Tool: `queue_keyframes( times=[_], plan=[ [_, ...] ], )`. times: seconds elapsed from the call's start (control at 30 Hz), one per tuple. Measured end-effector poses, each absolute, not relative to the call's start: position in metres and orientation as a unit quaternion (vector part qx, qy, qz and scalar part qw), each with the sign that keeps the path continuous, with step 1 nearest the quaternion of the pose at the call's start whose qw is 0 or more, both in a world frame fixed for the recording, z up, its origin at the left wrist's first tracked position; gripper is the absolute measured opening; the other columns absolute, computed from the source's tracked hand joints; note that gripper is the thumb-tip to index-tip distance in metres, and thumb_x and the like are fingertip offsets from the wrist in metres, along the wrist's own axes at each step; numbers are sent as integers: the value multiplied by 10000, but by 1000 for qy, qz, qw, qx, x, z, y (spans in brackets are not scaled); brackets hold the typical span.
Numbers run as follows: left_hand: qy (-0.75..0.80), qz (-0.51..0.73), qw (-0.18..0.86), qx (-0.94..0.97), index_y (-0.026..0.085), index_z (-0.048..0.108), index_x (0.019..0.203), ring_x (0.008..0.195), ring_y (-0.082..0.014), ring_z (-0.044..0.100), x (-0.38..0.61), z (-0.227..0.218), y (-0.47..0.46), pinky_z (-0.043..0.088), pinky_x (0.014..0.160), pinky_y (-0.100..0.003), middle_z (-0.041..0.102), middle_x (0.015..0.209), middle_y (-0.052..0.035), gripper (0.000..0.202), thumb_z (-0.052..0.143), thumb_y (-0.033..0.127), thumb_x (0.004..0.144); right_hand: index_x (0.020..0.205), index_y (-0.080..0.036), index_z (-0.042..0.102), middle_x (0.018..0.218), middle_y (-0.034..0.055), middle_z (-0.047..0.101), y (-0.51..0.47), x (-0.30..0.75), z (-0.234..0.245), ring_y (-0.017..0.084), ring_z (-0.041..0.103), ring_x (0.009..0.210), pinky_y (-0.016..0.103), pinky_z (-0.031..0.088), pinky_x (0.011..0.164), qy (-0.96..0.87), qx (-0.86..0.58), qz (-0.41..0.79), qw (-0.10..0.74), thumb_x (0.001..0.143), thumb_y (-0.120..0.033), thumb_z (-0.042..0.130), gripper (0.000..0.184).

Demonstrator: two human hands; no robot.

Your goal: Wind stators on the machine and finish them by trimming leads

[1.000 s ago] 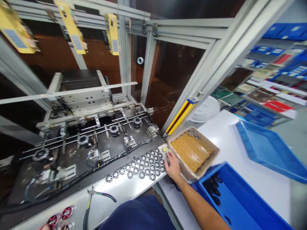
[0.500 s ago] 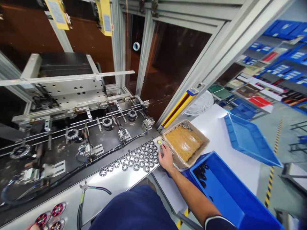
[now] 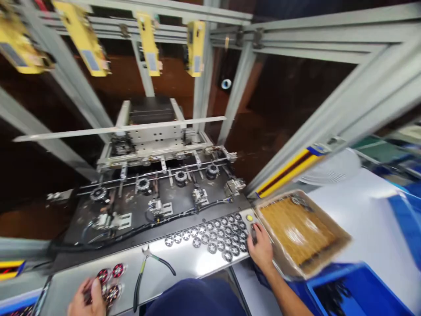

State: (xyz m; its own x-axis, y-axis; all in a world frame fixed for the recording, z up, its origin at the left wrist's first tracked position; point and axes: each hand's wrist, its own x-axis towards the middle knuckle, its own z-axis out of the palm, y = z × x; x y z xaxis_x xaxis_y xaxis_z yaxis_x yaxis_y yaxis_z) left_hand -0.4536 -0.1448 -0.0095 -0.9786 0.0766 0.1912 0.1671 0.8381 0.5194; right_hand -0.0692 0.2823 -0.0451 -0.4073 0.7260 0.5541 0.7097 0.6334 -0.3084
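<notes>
My left hand [image 3: 87,298] is at the lower left with its thumb and fingers closed around a dark, reddish round part, seemingly a wound motor stator. Beside it, several red-wound stators [image 3: 117,270] lie on the metal ledge [image 3: 187,261]. At the ledge's right end, my right hand [image 3: 261,249] has its fingers curled over a small dark thing, mostly hidden, just below a yellow button [image 3: 249,218]. Left of that hand are many silver-and-black stators [image 3: 212,248] in loose rows. Green-and-black-handled cutting pliers [image 3: 140,274] lie open between the two groups.
Behind the ledge is a machine bed with several round fixtures [image 3: 144,185]. A carton [image 3: 340,248] of parts under plastic film stands at right, near a blue bin [image 3: 368,281] holding black pieces. A yellow sensor bar [image 3: 286,172] runs along the frame post.
The view has swung left, so scene items appear farther right. My left hand, barely visible before, now shows at the red-wound stators. My right hand stays by the yellow button.
</notes>
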Motion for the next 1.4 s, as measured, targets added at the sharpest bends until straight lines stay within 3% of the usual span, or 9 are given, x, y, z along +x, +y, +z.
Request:
queue_keyframes(
  times=[0.1, 0.3, 0.63, 1.1, 1.4],
  plan=[
    [-952, -288, 86, -52, 174, 645, 1092, 954, -335, 636, -453, -9, -142, 495, 870, -469, 712, 970, -147, 502, 428, 531, 813, 1229, -82, 568, 1213, 224, 588, 291, -70, -46, 362, 570, 1105, 554, 491, 934, -846, -407, 5, 344, 890, -374, 472, 457],
    [-945, -313, 85, -52, 145, 637, 1097, 1007, -313, 620, -448, -13, -142, 478, 903, -440, 705, 1036, -161, 491, 435, 523, 856, 1190, -70, 594, 1156, 220, 599, 297, -73, -43, 354, 579, 1076, 521, 482, 950, -857, -391, -7, 336, 900, -452, 439, 504],
    [-934, -335, 95, -81, 155, 631, 1077, 989, -219, 636, -448, -20, -143, 490, 899, -449, 680, 1033, -72, 353, 510, 456, 936, 1164, -24, 615, 1104, 244, 612, 303, -73, -44, 380, 593, 1028, 522, 487, 921, -867, -378, -38, 323, 891, -503, 370, 603],
    [-935, -332, 98, -80, 155, 638, 1066, 994, -219, 634, -447, -17, -143, 486, 903, -447, 685, 1029, -72, 348, 508, 451, 937, 1143, -2, 621, 1096, 257, 617, 302, -73, -44, 383, 601, 1009, 525, 498, 916, -869, -375, -45, 320, 901, -501, 366, 611],
    [-941, -318, 90, -67, 155, 673, 1043, 1006, -290, 620, -448, -10, -141, 466, 918, -412, 719, 1000, -140, 433, 445, 488, 886, 1169, -11, 603, 1127, 252, 606, 299, -73, -44, 367, 590, 1045, 518, 494, 939, -865, -381, -31, 326, 917, -486, 383, 581]
  ],
)
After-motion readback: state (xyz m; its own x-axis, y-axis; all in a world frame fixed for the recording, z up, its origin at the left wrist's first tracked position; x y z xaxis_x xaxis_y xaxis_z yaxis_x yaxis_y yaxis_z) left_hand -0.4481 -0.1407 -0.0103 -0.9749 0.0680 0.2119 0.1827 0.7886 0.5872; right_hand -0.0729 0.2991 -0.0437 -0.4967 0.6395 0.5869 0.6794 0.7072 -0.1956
